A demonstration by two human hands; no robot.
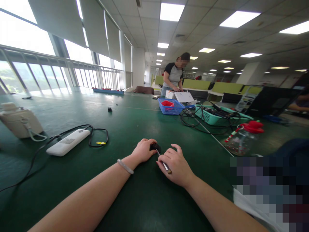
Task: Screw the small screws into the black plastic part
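Observation:
My left hand [144, 150], with a pale bangle on its wrist, grips a small black block-shaped part [156, 147] against the green tabletop. Between the fingers of my right hand [175, 164] is a slim screwdriver [166, 167]; its thin shaft points up and left, and the tip meets the black part. Whether the tip sits in a screw is too small to tell. The handle's brownish end points back toward me. Part of the black piece is hidden by my left fingers.
Left lie a white power bank [69, 142], a black cable [90, 127] and a beige bottle [20, 120]. Ahead are a small black piece [110, 110], a blue basket [170, 111] and a teal basket [210, 120] with cables. A red-lidded jar [242, 140] stands right. A person [174, 75] works beyond.

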